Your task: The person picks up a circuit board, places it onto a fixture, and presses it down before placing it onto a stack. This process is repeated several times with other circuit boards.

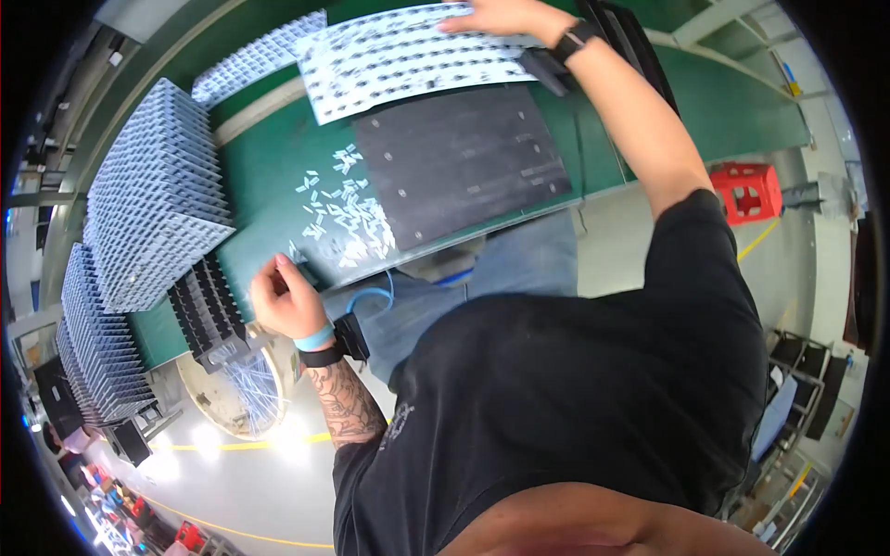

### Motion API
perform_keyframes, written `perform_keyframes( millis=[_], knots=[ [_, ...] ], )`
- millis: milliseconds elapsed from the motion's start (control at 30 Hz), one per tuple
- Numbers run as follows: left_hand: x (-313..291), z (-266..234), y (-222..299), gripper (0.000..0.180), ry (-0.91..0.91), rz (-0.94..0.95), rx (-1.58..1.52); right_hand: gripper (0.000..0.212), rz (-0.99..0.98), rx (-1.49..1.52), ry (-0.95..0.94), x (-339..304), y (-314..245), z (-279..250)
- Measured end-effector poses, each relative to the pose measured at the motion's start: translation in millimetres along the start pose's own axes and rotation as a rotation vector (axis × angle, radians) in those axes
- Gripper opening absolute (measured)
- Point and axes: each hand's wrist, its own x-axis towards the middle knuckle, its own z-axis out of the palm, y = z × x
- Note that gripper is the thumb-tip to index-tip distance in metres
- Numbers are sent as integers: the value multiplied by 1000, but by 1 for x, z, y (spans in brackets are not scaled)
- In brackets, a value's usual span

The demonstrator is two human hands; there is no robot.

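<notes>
A large white panel (389,65) studded with rows of small black parts lies at the far side of the green workbench (264,171). My right hand (501,17) reaches across to it, its fingers closed over the far right edge. Nearer me is a flat black board (464,162) with small fittings along its borders. Many small pale strips (357,218) are scattered left of the board. My left hand (286,298) hovers at the bench's near edge beside them, fingers curled together. Whatever is between those fingers is too small or hidden to name.
Tall stacks of grey-white studded panels (158,204) stand on the left, with a black slotted rack (209,306) beside them. Below the bench edge is a round bin (232,394) containing thin pale strips. A dark block (544,69) touches the panel's right end. A red stool (746,193) stands right.
</notes>
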Motion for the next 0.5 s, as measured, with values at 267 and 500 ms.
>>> perform_keyframes(
  millis=[267, 500],
  knots=[
    [-3, 16, -6, 10, 9, 152, 105, 49, -2, -303, 123, 88, 178, -48],
    [3, 16, 1, 10, -27, 214, 119, 51, 159, -197, -31, 134, 259, -35]
  ],
)
